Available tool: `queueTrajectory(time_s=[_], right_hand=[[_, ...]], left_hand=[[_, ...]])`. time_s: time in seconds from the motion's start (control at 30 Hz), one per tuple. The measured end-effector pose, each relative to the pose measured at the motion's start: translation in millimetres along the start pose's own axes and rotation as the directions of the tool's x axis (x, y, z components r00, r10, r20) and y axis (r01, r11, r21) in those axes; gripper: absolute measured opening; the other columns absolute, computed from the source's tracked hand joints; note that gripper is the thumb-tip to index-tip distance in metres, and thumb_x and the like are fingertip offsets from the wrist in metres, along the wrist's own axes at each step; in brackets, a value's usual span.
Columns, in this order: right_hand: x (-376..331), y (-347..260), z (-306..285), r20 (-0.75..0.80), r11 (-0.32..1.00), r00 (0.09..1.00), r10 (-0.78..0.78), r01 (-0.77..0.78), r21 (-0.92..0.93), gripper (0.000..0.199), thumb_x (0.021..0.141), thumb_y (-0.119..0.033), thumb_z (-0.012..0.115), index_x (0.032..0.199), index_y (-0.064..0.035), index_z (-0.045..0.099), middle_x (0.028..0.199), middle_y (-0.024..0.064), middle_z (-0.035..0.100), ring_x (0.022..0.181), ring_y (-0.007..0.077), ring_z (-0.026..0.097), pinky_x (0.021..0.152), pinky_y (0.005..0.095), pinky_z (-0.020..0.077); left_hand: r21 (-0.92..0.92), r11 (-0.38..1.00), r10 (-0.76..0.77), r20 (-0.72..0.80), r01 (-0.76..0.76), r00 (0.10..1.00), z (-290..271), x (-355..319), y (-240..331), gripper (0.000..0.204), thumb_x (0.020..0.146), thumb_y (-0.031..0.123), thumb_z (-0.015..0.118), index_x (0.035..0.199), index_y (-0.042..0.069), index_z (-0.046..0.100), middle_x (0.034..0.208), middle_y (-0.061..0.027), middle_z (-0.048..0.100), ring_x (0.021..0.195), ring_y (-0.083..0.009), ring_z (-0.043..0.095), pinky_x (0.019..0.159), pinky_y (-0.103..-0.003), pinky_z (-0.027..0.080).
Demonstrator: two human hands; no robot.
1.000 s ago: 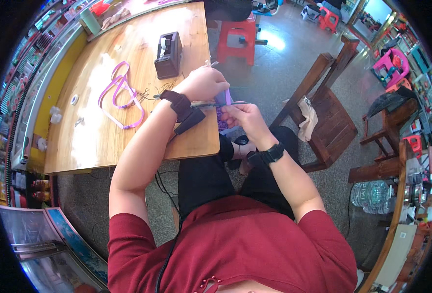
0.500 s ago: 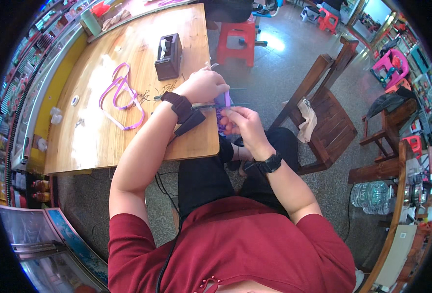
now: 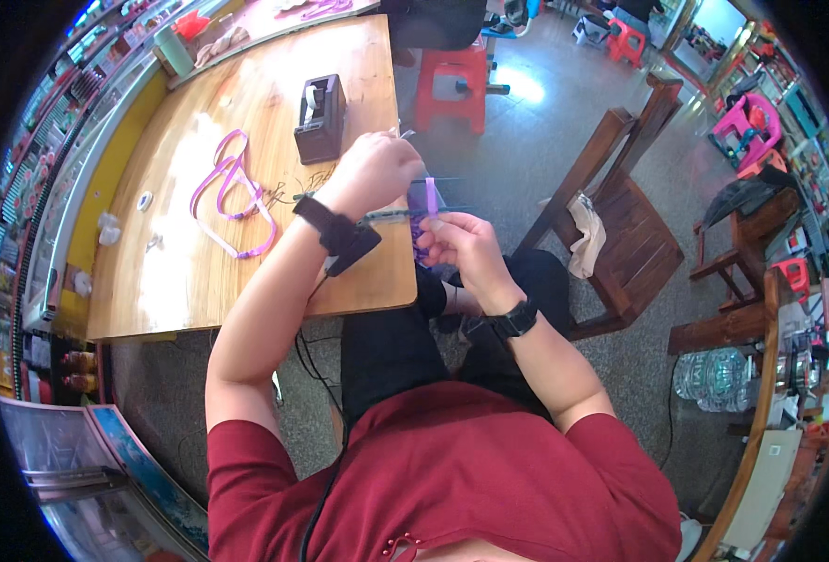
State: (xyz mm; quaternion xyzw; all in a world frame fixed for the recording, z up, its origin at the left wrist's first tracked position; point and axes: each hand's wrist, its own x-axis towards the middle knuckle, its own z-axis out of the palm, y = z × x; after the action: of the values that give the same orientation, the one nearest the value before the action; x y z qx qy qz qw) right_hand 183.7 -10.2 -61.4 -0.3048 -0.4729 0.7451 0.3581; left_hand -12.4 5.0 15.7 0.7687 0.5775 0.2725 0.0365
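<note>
My left hand (image 3: 375, 170) is closed over the table's right edge, with a dark band on its wrist. A thin silvery tip (image 3: 406, 135) shows beside its knuckles; what the fingers hold is hidden. My right hand (image 3: 463, 245) pinches the lower end of a short purple ribbon (image 3: 431, 195) just off the edge. Thin dark rods (image 3: 452, 179) cross near the ribbon. Darker purple woven-looking material (image 3: 420, 242) hangs beside my right fingertips, partly hidden. A looped purple and pink strap (image 3: 232, 192) lies on the table, left of my left forearm.
A black tape dispenser (image 3: 321, 120) stands on the wooden table (image 3: 180, 300), near some dark thin scraps (image 3: 283, 190). A wooden chair (image 3: 634, 225) with a cloth (image 3: 586, 234) stands right of my legs. A red stool (image 3: 452, 89) is beyond the table's edge.
My left hand has shifted a little to the left, widening the gap between my hands. More of the purple ribbon and the rods now shows. My right hand keeps its pinch.
</note>
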Motion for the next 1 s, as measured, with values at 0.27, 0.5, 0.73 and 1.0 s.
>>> queueTrajectory(time_s=[0.27, 0.5, 0.73, 1.0], right_hand=[[2.1, -0.1, -1.5, 0.031, 0.996, 0.999, 0.036, -0.039, 0.077, 0.020, 0.094, -0.015, 0.059, 0.101, 0.0027, 0.066, 0.082, 0.0086, 0.068, 0.067, 0.0132, 0.063, 0.065, 0.0282, 0.0562], [1.7, 8.1, -4.3, 0.006, 0.999, 1.000, 0.005, -0.005, 0.040, 0.019, 0.096, -0.014, 0.057, 0.100, 0.0019, 0.067, 0.081, 0.0071, 0.068, 0.065, 0.0113, 0.063, 0.062, 0.0255, 0.0557], [1.4, 5.2, -2.4, 0.039, 0.998, 0.998, -0.040, 0.038, 0.043, 0.019, 0.097, -0.014, 0.056, 0.101, 0.0012, 0.066, 0.082, 0.0066, 0.067, 0.067, 0.0109, 0.063, 0.063, 0.0263, 0.0566], [0.1, -6.5, -0.8, 0.044, 0.999, 0.999, 0.018, -0.016, -0.030, 0.021, 0.096, -0.017, 0.058, 0.103, 0.0011, 0.067, 0.084, 0.0060, 0.068, 0.067, 0.0101, 0.063, 0.062, 0.0243, 0.0547]], left_hand=[[-0.351, 0.675, -0.317, 0.657, 0.649, 0.684, -14.9, -25.1, 36.8, 0.032, 0.100, 0.026, 0.046, 0.087, 0.001, 0.061, 0.061, -0.0065, 0.063, 0.043, -0.0118, 0.056, 0.038, -0.025, 0.045], [-0.492, 0.525, -0.222, 0.709, 0.695, 0.670, -7.5, -32.9, 34.7, 0.028, 0.101, 0.026, 0.047, 0.092, 0.002, 0.060, 0.062, -0.0046, 0.061, 0.042, -0.0100, 0.054, 0.038, -0.023, 0.044], [-0.545, 0.442, -0.263, 0.680, 0.712, 0.684, -8.8, -34.4, 36.3, 0.028, 0.100, 0.024, 0.048, 0.093, 0.000, 0.060, 0.063, -0.0044, 0.061, 0.042, -0.0098, 0.054, 0.038, -0.021, 0.043], [-0.606, 0.282, -0.199, 0.721, 0.743, 0.664, -9.0, -33.5, 24.8, 0.027, 0.100, 0.024, 0.050, 0.092, 0.000, 0.060, 0.064, -0.0044, 0.060, 0.043, -0.0100, 0.053, 0.038, -0.022, 0.042]])
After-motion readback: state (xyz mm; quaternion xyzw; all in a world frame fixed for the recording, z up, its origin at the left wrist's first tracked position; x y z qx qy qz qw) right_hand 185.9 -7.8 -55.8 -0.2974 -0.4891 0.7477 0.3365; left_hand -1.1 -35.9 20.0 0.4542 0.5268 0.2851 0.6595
